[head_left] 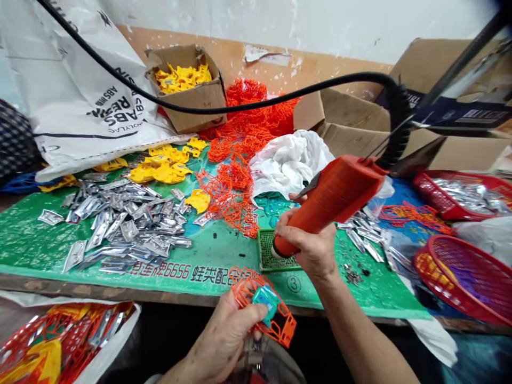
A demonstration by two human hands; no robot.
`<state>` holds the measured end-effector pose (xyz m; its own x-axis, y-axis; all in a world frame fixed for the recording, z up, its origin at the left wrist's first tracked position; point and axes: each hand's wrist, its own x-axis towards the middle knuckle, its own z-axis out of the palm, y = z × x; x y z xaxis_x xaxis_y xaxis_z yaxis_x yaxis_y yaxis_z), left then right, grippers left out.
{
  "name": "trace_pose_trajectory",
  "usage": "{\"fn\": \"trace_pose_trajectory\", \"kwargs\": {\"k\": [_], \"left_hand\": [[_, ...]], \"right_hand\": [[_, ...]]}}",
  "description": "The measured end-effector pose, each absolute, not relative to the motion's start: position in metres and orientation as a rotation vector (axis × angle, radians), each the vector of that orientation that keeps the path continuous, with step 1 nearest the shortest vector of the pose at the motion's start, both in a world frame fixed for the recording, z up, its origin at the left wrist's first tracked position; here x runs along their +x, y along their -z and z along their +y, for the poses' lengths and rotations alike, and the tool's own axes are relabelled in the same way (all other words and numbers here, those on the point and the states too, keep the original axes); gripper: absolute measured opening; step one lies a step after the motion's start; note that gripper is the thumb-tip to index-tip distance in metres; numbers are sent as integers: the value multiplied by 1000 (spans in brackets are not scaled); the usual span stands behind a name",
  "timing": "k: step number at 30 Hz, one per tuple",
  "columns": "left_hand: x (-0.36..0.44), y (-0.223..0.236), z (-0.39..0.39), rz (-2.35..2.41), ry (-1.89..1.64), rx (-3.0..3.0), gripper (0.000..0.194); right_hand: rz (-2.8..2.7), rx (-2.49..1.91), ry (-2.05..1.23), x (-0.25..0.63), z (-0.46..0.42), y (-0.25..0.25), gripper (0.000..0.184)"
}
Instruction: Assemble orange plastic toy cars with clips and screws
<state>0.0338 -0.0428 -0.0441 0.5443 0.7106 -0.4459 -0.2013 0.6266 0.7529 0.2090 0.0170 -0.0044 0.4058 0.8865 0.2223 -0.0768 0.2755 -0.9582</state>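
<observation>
Before the counter's front edge, left hand pinches orange frame and teal piece, thumb pressed on the teal. Right hand: fingers curled closed around red tool, tip by green basket near that edge; contact unclear. Silver pieces heaped toward counter's left edge.

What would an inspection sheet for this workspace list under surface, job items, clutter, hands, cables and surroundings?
Surface: green cover, lettering near its front edge.
Job items: orange frame with teal part; red tool.
Clutter: silver parts heaped left; yellow parts behind; orange lattices at back; red baskets right.
Hands: left hand holds orange frame and teal part; right hand grips red tool.
Cables: black cable arcs to red tool.
Surroundings: white sack, cardboard boxes, worn wall.
</observation>
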Motion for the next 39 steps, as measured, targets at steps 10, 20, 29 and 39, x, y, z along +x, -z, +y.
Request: {"fn": "trace_pose_trajectory", "kwargs": {"k": [10, 20, 29, 39], "left_hand": [[36, 36, -40, 860, -592, 694, 20], [36, 31, -31, 896, -654, 754, 21], [42, 32, -31, 888, -701, 705, 21], [42, 37, -31, 817, -699, 686, 24]], "right_hand": [[-950, -1146, -808, 206, 12, 0, 12], [-918, -1098, -773, 207, 14, -5, 9], [-840, -838, -868, 201, -15, -57, 35], [-930, -754, -945, 182, -38, -56, 46]]}}
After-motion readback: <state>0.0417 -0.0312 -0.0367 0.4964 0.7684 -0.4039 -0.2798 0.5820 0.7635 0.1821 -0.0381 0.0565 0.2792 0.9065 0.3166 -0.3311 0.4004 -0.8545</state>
